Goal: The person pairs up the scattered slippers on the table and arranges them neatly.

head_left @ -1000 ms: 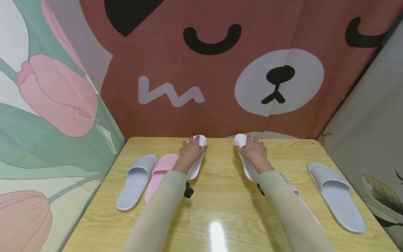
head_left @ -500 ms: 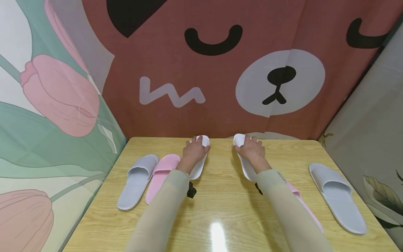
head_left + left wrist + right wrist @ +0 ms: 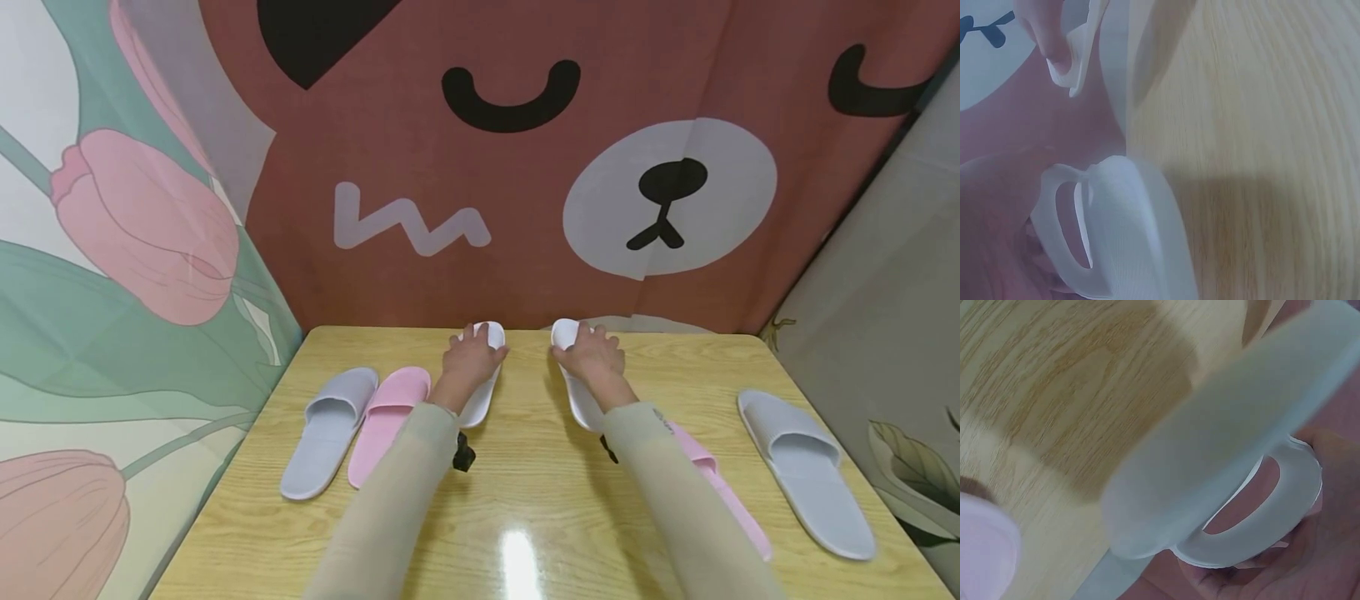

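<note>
Near the far edge of the wooden table [image 3: 525,483], my left hand [image 3: 471,367] grips a white slipper [image 3: 478,407] by its strap end. My right hand [image 3: 592,358] holds a matching white slipper [image 3: 587,407] the same way, a short gap to the right. In the left wrist view, fingers wrap around the strap of the left slipper [image 3: 1132,231]; the other slipper shows at the top. The right wrist view has the right slipper [image 3: 1222,437] over the wood, its shadow apart from it. Both toes point to the back wall, and the hands cover much of the straps.
On the left lie a grey slipper [image 3: 318,450] and a pink slipper [image 3: 382,425] side by side, the pink one partly behind my left sleeve. At right are another pink slipper [image 3: 738,508], partly under my right sleeve, and another grey slipper [image 3: 817,492]. A bear-print curtain [image 3: 420,292] hangs behind.
Both hands have moved toward each other with their slippers, the left one to the right and the right one slightly left. The gap between the white slippers has narrowed.
</note>
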The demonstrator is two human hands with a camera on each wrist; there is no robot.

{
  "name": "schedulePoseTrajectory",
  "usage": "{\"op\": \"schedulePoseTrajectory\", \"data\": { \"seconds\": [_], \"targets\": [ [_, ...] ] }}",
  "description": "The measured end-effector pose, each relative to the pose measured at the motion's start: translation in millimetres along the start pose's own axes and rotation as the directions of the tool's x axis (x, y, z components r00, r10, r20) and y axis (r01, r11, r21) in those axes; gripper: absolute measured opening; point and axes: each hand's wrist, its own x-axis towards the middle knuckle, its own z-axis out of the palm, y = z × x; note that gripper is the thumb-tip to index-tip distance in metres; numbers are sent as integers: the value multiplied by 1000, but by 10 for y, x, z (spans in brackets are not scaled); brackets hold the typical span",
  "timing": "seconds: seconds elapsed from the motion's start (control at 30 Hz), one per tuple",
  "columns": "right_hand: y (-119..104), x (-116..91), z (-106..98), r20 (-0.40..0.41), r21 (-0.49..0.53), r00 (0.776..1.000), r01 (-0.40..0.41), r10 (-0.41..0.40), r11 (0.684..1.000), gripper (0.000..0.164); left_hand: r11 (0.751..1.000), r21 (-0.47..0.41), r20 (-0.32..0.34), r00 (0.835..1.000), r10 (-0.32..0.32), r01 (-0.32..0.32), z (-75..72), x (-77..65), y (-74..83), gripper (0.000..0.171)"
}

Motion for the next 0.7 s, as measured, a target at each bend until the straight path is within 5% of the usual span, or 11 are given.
{"op": "schedulePoseTrajectory", "data": {
  "seconds": [0.7],
  "targets": [
    [-132, 69, 201, 1, 26, 1000, -7, 7, 1000, 89, 1000, 19, 9, 1000, -12, 11, 160, 40, 170, 76]
  ]
}}
